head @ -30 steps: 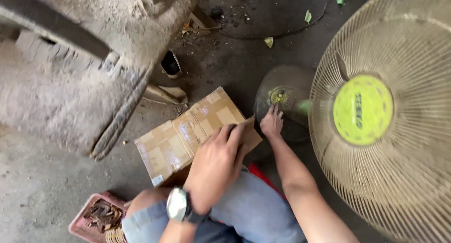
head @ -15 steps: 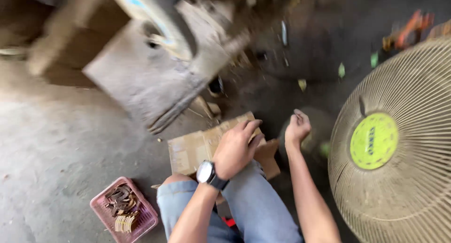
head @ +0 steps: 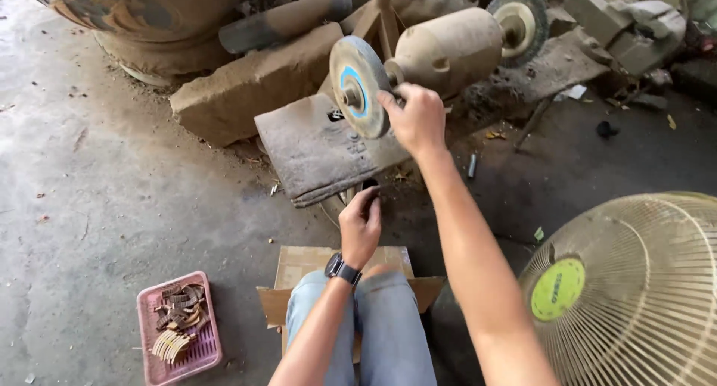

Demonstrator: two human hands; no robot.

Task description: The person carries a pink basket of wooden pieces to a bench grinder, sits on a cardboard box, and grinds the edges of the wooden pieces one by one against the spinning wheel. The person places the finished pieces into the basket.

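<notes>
A dusty bench grinder (head: 448, 50) sits on a worn slab (head: 314, 151) in front of me. It has a grey disc with a blue ring (head: 357, 96) on its left end and a wire wheel (head: 519, 24) on its right. My right hand (head: 414, 119) is stretched forward, fingers curled around the right edge of the blue-ringed disc. My left hand (head: 361, 225), a watch on its wrist, hangs lower with fingers curled, just below a small dark object (head: 370, 184) at the slab's front edge. Whether it holds anything is unclear.
A flattened cardboard box (head: 302, 263) lies under my knees. At the lower left stands a pink basket (head: 149, 334) of small curved brown pieces. A large beige fan grille (head: 642, 296) fills the lower right. Stone blocks (head: 246, 87) and debris lie behind the grinder.
The view has swung up from the box and fan to the grinder. My right hand left the fan's base and reached the disc. My left hand lifted off the cardboard.
</notes>
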